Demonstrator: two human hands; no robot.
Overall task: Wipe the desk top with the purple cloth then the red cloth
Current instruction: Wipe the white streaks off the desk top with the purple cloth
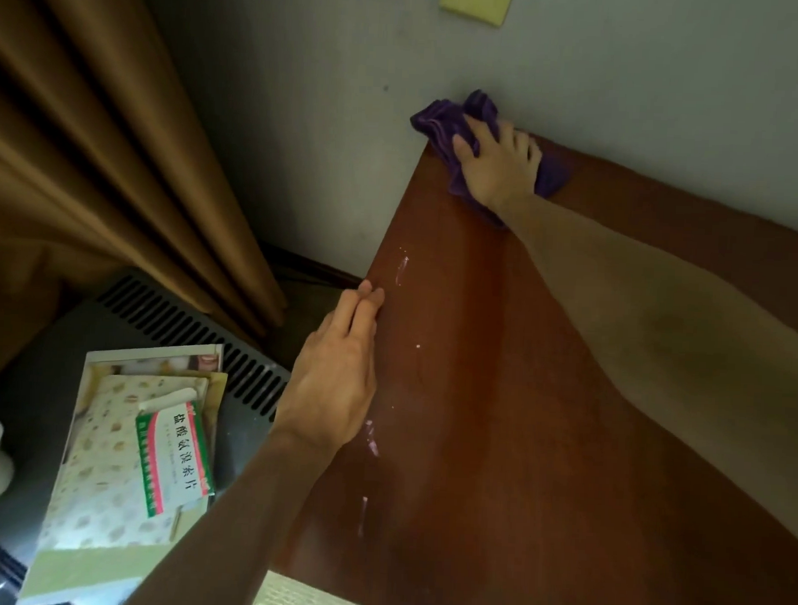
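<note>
Pressing the purple cloth [446, 121] into the tabletop's [498, 398] far corner, the right hand [497, 162] is lying flat on it with fingers spread; step 1 is underway (no red cloth in view). The left hand [339, 373] is resting flat, fingers straight, on the near edge. Next, probably sweeping toward the white streaks [401, 270].

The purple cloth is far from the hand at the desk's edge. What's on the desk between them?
In the head view, only bare desk top with a whitish streak separates the left hand from the purple cloth.
</note>
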